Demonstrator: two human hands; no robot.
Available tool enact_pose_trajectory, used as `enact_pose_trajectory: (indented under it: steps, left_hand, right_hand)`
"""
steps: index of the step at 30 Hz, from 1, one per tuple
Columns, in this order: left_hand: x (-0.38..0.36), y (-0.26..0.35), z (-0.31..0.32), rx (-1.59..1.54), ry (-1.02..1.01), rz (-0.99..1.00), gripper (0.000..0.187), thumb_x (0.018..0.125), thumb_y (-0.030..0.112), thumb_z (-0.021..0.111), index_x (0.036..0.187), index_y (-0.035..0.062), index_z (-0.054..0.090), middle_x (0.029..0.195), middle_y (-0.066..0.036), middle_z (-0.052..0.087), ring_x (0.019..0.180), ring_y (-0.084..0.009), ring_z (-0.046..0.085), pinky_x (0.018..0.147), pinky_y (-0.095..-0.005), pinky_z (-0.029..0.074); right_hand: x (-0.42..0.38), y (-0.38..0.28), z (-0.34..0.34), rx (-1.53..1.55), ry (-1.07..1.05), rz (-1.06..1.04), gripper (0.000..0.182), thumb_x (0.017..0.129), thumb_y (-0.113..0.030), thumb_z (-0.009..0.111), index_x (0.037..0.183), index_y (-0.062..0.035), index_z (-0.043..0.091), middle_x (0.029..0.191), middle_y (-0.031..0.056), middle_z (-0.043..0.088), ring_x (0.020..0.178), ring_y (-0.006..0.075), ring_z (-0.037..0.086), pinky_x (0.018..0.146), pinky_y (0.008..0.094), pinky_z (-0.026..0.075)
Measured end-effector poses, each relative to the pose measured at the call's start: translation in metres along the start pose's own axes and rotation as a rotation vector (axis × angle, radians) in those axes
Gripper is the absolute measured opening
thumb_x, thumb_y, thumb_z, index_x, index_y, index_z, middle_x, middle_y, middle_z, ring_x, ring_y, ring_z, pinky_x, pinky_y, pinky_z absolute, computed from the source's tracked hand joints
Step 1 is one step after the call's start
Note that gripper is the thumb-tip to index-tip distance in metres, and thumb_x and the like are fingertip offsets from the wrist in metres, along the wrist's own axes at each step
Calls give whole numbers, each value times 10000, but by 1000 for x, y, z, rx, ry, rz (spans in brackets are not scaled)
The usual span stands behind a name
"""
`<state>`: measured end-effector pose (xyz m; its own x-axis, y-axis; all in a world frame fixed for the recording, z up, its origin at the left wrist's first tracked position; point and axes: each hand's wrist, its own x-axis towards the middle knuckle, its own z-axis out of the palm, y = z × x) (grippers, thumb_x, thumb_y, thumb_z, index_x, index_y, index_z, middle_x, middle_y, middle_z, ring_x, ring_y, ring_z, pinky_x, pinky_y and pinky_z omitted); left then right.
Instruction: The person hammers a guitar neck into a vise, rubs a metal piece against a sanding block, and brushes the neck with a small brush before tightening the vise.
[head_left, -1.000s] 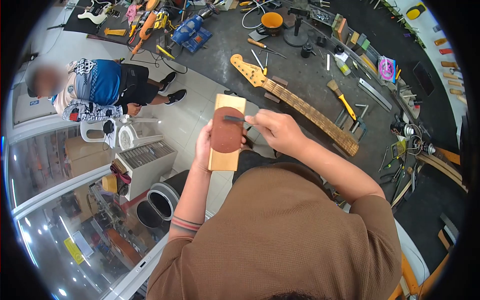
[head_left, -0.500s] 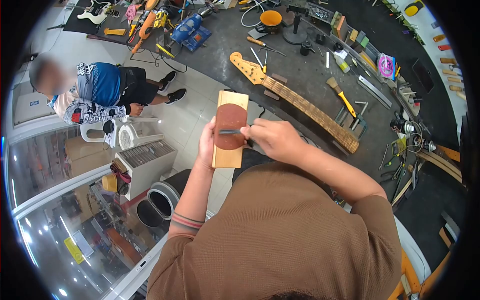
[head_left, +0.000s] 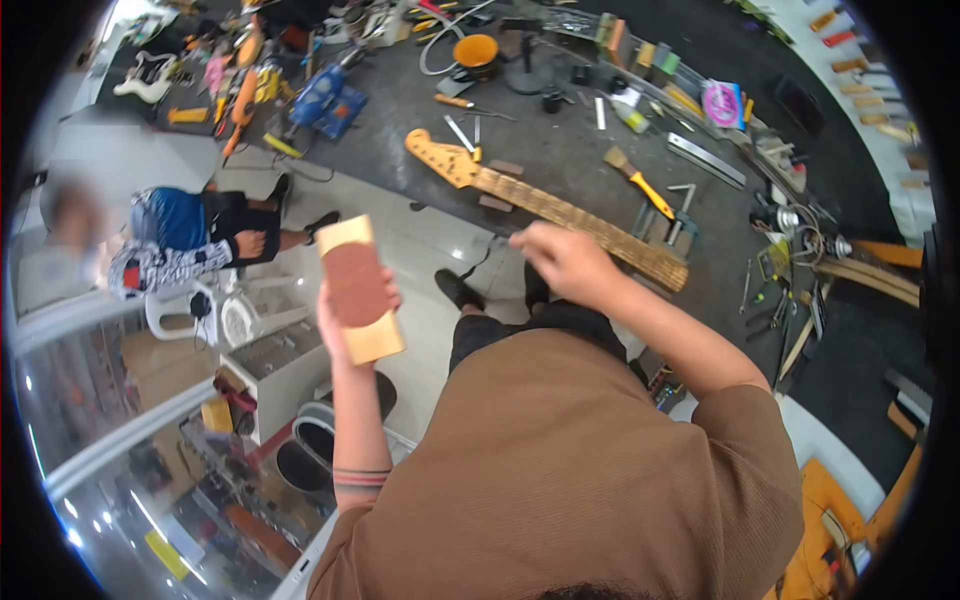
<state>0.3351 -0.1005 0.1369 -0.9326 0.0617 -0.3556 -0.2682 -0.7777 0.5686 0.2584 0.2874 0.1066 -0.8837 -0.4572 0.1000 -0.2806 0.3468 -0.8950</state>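
Observation:
My left hand (head_left: 335, 318) holds a pale wooden block (head_left: 378, 340) out over the floor, its fingers round the block's sides. A reddish-brown rounded pad (head_left: 357, 285) covers the middle of the block's face. My right hand (head_left: 570, 262) is closed near the bench edge, close to the guitar neck; what its pinched fingers hold is too small to make out. The guitar neck (head_left: 560, 216) lies on the dark bench, headstock to the left, with small dark blocks beside it.
On the bench (head_left: 380, 165) are a brush (head_left: 640, 183), an orange cup (head_left: 475, 52), a blue tool (head_left: 325, 103), a metal bar (head_left: 706, 161) and pliers. A person (head_left: 180, 235) sits at the left, near a white chair (head_left: 182, 312). A bin stands at lower left.
The block in my left hand has moved left and tilted. My right hand has come away from the pad, rightward. The dark strip seen on the pad before is no longer there. The view has shifted.

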Motion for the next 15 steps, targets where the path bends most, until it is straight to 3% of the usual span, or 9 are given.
enact_pose_trajectory:
  steps: [2, 4, 7, 9, 10, 11, 12, 14, 15]
  left_hand:
    - [-5, 10, -33, 137, 170, 13, 699, 1183, 541, 431, 1547, -30, 607, 1280, -262, 752, 1017, -376, 757, 902, -488, 630]
    - [-12, 14, -112, 1508, 477, -65, 623, 1172, 468, 535, 1488, -51, 670, 1300, -263, 756, 990, -364, 753, 908, -463, 615]
    - [-27, -19, -154, 1460, 505, -72, 592, 1179, 457, 534, 1446, -46, 695, 1253, -206, 763, 1000, -317, 746, 909, -436, 602]
    - [-41, -29, -166, 1412, 561, -92, 566, 1187, 447, 532, 1405, -41, 719, 1206, -149, 771, 1011, -270, 740, 911, -409, 589]
    - [-46, -33, -169, 1383, 595, -96, 555, 1190, 441, 531, 1384, -39, 731, 1182, -121, 775, 1016, -246, 737, 911, -396, 583]
    - [-45, -34, -143, 1068, 657, -251, 572, 1190, 472, 523, 1437, -4, 722, 1207, -134, 778, 1029, -245, 752, 929, -401, 597]
    - [-42, -43, -139, 796, 626, -228, 618, 1189, 515, 477, 1517, 27, 669, 1287, -196, 774, 1043, -278, 778, 920, -437, 636]
    - [-34, -43, -106, 259, 385, -290, 688, 1185, 547, 432, 1571, 2, 598, 1316, -244, 769, 1059, -343, 792, 907, -477, 663]
    - [-28, -43, -88, 174, 346, -307, 709, 1182, 558, 425, 1578, -7, 585, 1321, -266, 763, 1065, -368, 791, 909, -496, 668]
  right_hand:
    - [7, 36, -35, -135, 140, 262, 209, 1097, -135, 669, 1298, -87, 699, 1147, 226, 799, 1078, 453, 767, 921, 522, 603]
    - [13, 104, -52, -330, 374, 233, 238, 1100, -92, 651, 1335, -57, 656, 1153, 234, 797, 1105, 464, 765, 956, 539, 603]
    - [38, 157, -66, -254, 350, 251, 266, 1087, -53, 636, 1352, -54, 654, 1263, 204, 786, 1234, 455, 735, 1016, 548, 595]
    - [51, 174, -64, -384, 323, -117, 328, 1053, -80, 687, 1380, -76, 666, 1357, 180, 738, 1313, 450, 686, 1050, 546, 588]
    - [49, 179, -66, -380, 325, -114, 328, 1053, -80, 687, 1380, -76, 666, 1357, 180, 738, 1313, 450, 686, 1050, 546, 588]
    - [47, 186, -75, -534, 360, 99, 349, 1029, -108, 718, 1374, -82, 677, 1380, 180, 713, 1319, 442, 675, 1054, 549, 586]
    - [44, 192, -84, -685, 389, 310, 372, 1005, -135, 750, 1368, -88, 687, 1403, 180, 687, 1325, 433, 664, 1059, 551, 584]
    - [22, 209, -92, -915, 345, 557, 367, 989, -199, 775, 1328, -83, 698, 1339, 187, 688, 1273, 407, 682, 1035, 555, 587]
    - [13, 213, -96, -950, 298, 593, 352, 1004, -223, 767, 1318, -81, 695, 1290, 184, 717, 1243, 410, 703, 1011, 558, 597]
